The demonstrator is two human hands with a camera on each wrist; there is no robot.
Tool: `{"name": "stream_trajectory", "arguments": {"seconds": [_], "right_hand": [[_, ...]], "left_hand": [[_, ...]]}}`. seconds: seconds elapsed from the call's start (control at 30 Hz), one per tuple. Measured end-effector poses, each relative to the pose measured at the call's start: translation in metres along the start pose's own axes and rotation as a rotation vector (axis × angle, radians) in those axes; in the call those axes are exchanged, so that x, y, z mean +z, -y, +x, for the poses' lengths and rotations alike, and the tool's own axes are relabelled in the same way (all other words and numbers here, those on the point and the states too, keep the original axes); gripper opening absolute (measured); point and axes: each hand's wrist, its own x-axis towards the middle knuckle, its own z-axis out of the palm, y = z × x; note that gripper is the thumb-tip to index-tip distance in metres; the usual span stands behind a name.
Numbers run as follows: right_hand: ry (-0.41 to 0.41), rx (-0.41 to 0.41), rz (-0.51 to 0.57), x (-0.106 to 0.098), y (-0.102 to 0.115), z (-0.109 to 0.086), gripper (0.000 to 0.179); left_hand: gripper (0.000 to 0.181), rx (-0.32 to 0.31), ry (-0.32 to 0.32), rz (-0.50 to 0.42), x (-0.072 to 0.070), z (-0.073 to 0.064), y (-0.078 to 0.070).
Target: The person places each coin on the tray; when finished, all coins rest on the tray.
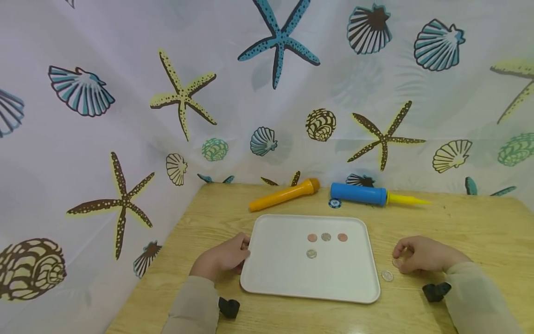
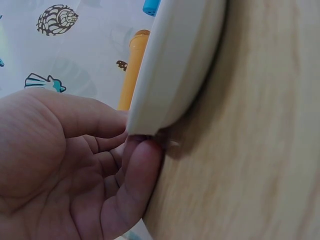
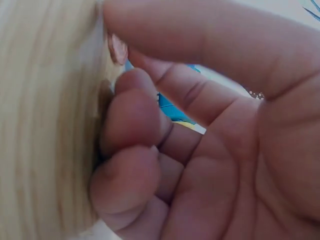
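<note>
A white rectangular tray (image 1: 267,278) lies on the table, and my left hand (image 1: 225,256) pinches its left rim. In the left wrist view the thumb (image 2: 95,115) is on the rim's upper side, with curled fingers (image 2: 140,175) at its underside. Copper and silver coins, among them a silver coin (image 1: 311,253), lie flat on the tray. Right of the tray, my right hand (image 1: 427,254) rests low at the tabletop. Its thumb and index finger pinch a copper coin (image 3: 118,49), while the other fingers curl against the wood. Another silver coin (image 1: 387,275) lies between that hand and the tray.
Behind the tray lie an orange toy microphone (image 1: 283,195), a blue-and-white poker chip (image 1: 334,203) and a blue hand pump (image 1: 359,193) with a yellow nozzle. A white curtain (image 1: 233,106) printed with shells and starfish hangs at the back and left of the wooden table (image 1: 459,222).
</note>
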Motion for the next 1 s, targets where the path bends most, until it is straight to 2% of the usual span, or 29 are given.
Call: {"name": "stream_trajectory", "arguments": {"seconds": [0.37,0.5,0.77,1.0], "right_hand": [[-0.019,0.024,0.009,0.003,0.004,0.001,0.021],[-0.025,-0.01,0.031,0.001,0.005,-0.001,0.021],[-0.039,-0.043,-0.014,-0.001,0.005,-0.001,0.019],[-0.077,-0.111,0.042,0.007,0.013,0.009,0.022]], "left_hand": [[0.027,-0.006,-0.007,0.001,0.001,0.001,0.004],[0.027,-0.01,-0.006,0.001,0.001,0.0,0.003],[0.028,-0.007,0.007,0.009,-0.002,0.0,0.0],[0.028,-0.001,0.001,0.028,0.0,-0.003,0.002]]}}
